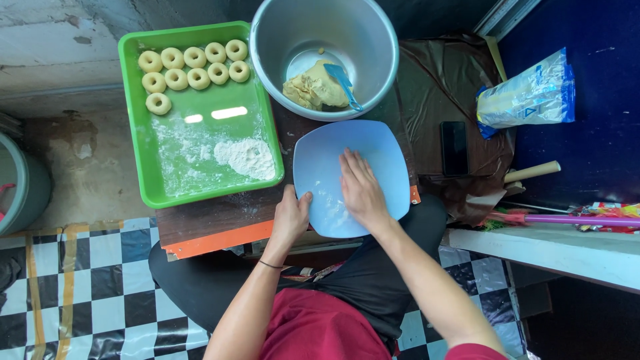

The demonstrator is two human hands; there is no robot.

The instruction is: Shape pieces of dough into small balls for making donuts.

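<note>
Pale blue, square-ish plastic plate (373,150) with rounded corners lies on the near edge of a dark wooden board with an orange front rim (220,240), just in front of the person's lap. The left hand (291,217) grips the plate's near-left rim, thumb over the top edge and fingers curled under it, with a thin dark band on the wrist. The right hand (362,190) lies flat on the plate's floured middle, palm down, fingers straight and pointing away from the body, released and holding nothing. Both forearms reach forward from a red shirt.

One green rectangular plastic tray (160,180) sits to the left of the plate, near its edge. It carries ten raw ring-shaped dough pieces (187,70): five in the far row, four in the next, and one alone below them at the left. One heap of white flour (247,157) lies in the tray's near right corner.

One large round metal bowl (373,40) stands beyond the plate, its rim close to the plate's far edge. Inside it rest one lump of yellowish dough (310,87) and one blue spatula (343,83) leaning against the lump.

To the right lie one black phone (454,148), one clear plastic bag of flour with blue ends (527,93), and one pale wooden rolling pin (533,172).
</note>
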